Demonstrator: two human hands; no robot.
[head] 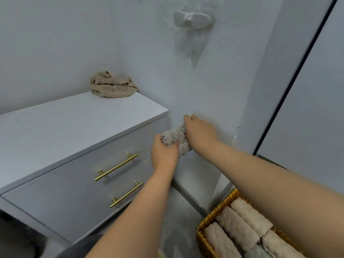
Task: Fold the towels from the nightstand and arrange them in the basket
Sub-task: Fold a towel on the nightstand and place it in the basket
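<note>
We see both hands meeting in mid-air just right of the nightstand, in front of the pale wall. Between them is a small beige towel, bunched up and clear of any surface. The left hand has its fingers curled round the near, left end of the towel. The right hand grips the far, right end, its fingers bent over the cloth with the knuckles toward us.

At the far right corner of the nightstand top we find a loose pile of towels of the same beige, crumpled against the wall. The drawer fronts below carry two gold bar handles, an upper handle and a lower handle.

Near us on the right, on the floor, stands a woven golden basket, partly hidden under the right forearm. Inside it folded towels lie side by side, touching one another. High on the wall we note a white hook.
</note>
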